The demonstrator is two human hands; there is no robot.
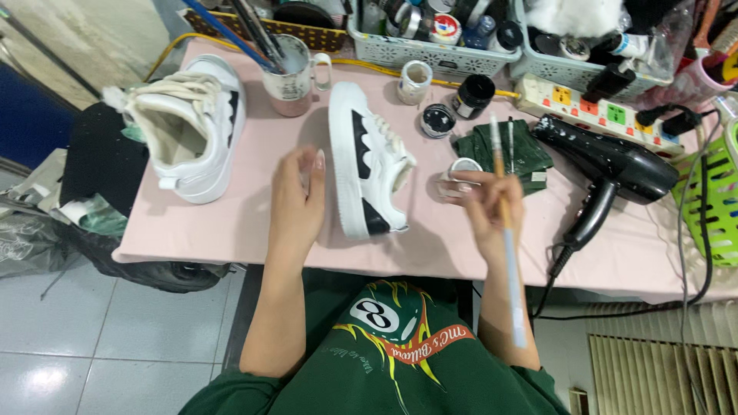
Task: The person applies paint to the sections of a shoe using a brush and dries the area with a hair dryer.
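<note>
A white sneaker with black panels (365, 157) is seen lying on its side near the middle of the pink-covered table (200, 223), its sole turned toward the left hand (298, 201). That hand is held open with the fingers extended just beside the sole; whether it touches the shoe cannot be told. The right hand (486, 201) is closed around a long paintbrush (507, 230), which is held roughly upright with one end reaching up past the fingers and the pale handle running down toward the person's green shirt (407, 361). A small open jar (463, 167) is seen just behind the right hand's fingers; contact with it cannot be judged. A second white sneaker (192, 127) is placed upright at the left of the table, well apart from the first. Behind the shoes a mug holding brushes (290, 73) is found, and to its right a pale jar (415, 81), a black jar (473, 94) and a round lid (438, 121) are grouped near each other. A folded dark green cloth (503, 150) is laid beside them, and a black hair dryer (611, 169) rests on the table at the right, in front of a white power strip (592, 104). Plastic baskets of supplies (430, 50) are lined along the back edge.
</note>
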